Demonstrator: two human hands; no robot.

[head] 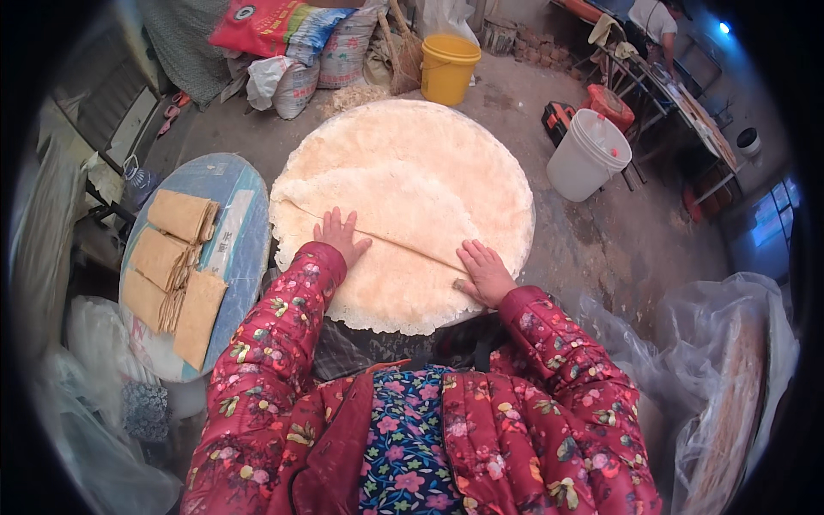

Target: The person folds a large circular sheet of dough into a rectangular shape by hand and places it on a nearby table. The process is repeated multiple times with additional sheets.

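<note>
Before me lies a large, thin, round flatbread (418,138), pale with ragged edges, covering most of a round board. A folded-over layer (386,199) of it ends in a straight crease that runs slantwise between my hands. My left hand (342,238) rests flat on the sheet at the crease's left part, fingers spread. Palm down, my right hand (484,273) touches the sheet near the crease's right end, its fingers fairly close together. Neither hand grips anything.
On my left, a round blue board (241,187) carries several folded brown flatbreads (183,215). A yellow bucket (444,71) and stacked sacks (296,84) stand beyond. To the right are a white bucket (582,158), plastic sheeting (695,335) and a person (653,29) at a long table (698,116).
</note>
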